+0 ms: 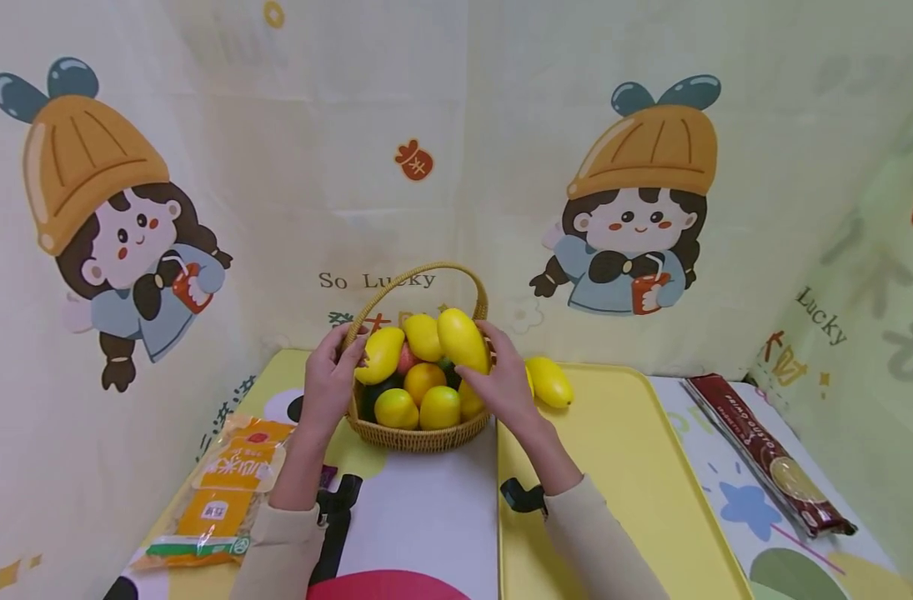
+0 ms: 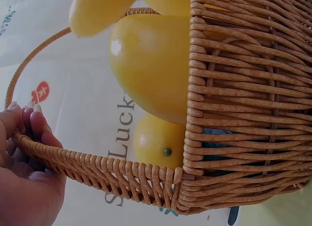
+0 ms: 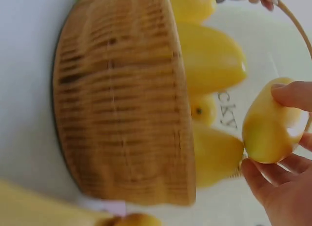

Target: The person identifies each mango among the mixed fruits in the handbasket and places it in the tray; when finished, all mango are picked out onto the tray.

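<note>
A wicker basket [image 1: 418,439] with an arched handle [image 1: 426,267] is heaped with fruit. My left hand [image 1: 328,379] grips the left side of that handle; the left wrist view shows thumb and fingers curled round it. In my right hand [image 1: 507,383] is a yellow mango [image 1: 462,337], held above the basket's right rim between thumb and fingers. Inside the basket are other mangoes [image 1: 383,354], an orange fruit [image 1: 424,383] and yellow round fruits [image 1: 439,408]. A dark green fruit and a reddish one show partly between them.
On the right lies a yellow tray [image 1: 614,500], with another mango [image 1: 549,383] at its far left corner. An orange-and-clear food bag [image 1: 223,492] is at left. Beyond the tray lies a dark red spaghetti packet [image 1: 767,454]. Printed cloth walls stand behind and at both sides.
</note>
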{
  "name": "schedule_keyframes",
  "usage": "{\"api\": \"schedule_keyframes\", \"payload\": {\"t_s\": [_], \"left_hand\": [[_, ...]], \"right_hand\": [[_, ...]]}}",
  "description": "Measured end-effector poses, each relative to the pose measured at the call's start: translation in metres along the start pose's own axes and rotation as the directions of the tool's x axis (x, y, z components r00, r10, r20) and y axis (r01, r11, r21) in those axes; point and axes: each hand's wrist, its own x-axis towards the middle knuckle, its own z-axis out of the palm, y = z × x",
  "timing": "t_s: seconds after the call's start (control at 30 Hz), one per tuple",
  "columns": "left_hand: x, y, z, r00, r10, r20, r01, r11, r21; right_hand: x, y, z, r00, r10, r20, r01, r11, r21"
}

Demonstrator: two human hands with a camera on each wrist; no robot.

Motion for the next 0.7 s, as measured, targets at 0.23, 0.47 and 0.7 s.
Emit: {"api": "schedule_keyframes", "payload": {"t_s": [0.23,0.47,0.7], "left_hand": [[-0.002,0.001,0.002,0.999,-0.032,-0.001,0.032,0.999,-0.009],[-0.001,0.004,0.0,0.999,-0.038,0.001,0.038,0.999,-0.009],[-0.001,0.003,0.0,1.0,-0.03,-0.005,0.03,0.999,-0.015]], "right_hand": [[-0.008,0.024,-0.028,0.998,0.008,-0.057,-0.009,1.0,-0.025],[-0.016,0.05,-0.053,0.994,0.051,-0.093,-0.053,0.998,-0.022],[-0.017,0.069,-0.076,0.988,0.094,-0.123,-0.099,0.995,-0.034]]}}
